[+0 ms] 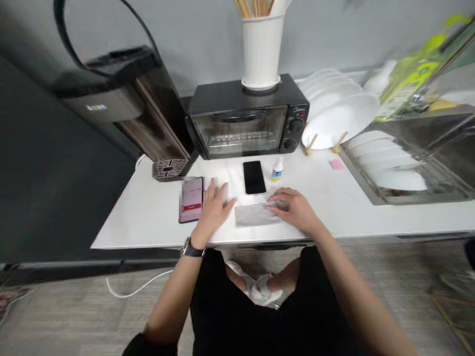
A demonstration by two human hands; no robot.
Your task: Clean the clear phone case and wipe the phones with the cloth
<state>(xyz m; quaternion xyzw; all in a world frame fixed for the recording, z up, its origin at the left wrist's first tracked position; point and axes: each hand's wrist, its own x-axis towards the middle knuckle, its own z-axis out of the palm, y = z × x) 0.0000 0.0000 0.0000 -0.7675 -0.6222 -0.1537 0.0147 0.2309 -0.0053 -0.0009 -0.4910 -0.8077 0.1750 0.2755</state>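
Note:
My left hand (214,210) rests on the white counter with its fingers spread, right beside a phone with a lit pink screen (191,200). A folded light grey cloth (252,215) lies flat near the counter's front edge, between my two hands. Over the cloth's right end is my right hand (297,210), its thumb and fingers apart and touching the fabric. Just behind the cloth lies a second phone, with a black screen (254,178). A small white bottle with a blue and yellow label (277,169) stands to the right of that phone.
A black toaster oven (245,101) bears a white pot of wooden utensils (261,49). Left of it stands a tall drink dispenser (163,128). On the right are racked white plates (343,118), a pink sponge-like piece (337,164) and a metal sink (361,185) with dishes.

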